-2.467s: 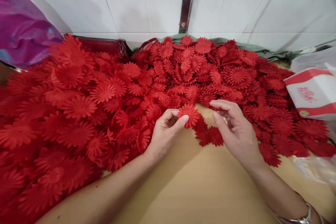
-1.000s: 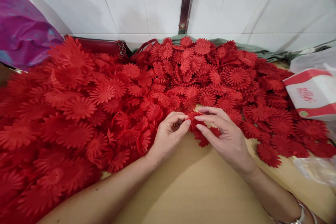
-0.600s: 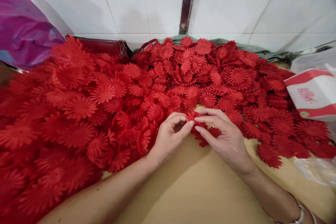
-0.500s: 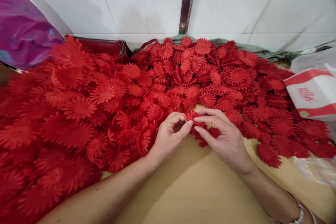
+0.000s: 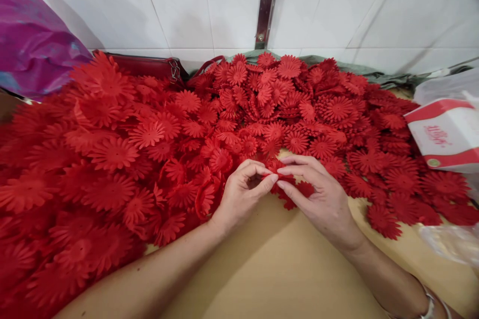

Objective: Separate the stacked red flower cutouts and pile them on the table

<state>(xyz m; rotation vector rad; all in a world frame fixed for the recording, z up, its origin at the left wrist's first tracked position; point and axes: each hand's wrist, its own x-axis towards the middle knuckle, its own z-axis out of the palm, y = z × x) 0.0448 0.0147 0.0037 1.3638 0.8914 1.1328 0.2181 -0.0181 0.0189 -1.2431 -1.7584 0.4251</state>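
Near the middle of the view, a small red petal piece point(image 5: 275, 165) sits between my two hands, partly covered by fingers. My left hand point(image 5: 243, 192) pinches its left side between thumb and index finger. From the right, my right hand point(image 5: 320, 194) grips the piece with thumb and fingertips, the other fingers stretched above it. Both thumb tips nearly meet at the piece. Just behind and beside the hands lies a large heap of red flower-shaped pieces point(image 5: 275, 132).
The heap spreads over the tan table point(image 5: 269, 259). A purple bag point(image 5: 33, 35) stands at the left, a dark red purse point(image 5: 144, 66) at the back. At the right are a white and red box point(image 5: 443, 132) and clear plastic point(image 5: 451, 241). A tiled wall point(image 5: 318, 5) rises behind.
My left thumb has shifted slightly right, closer to my right thumb tip. The red piece between my fingers has turned a little. Little else has moved.
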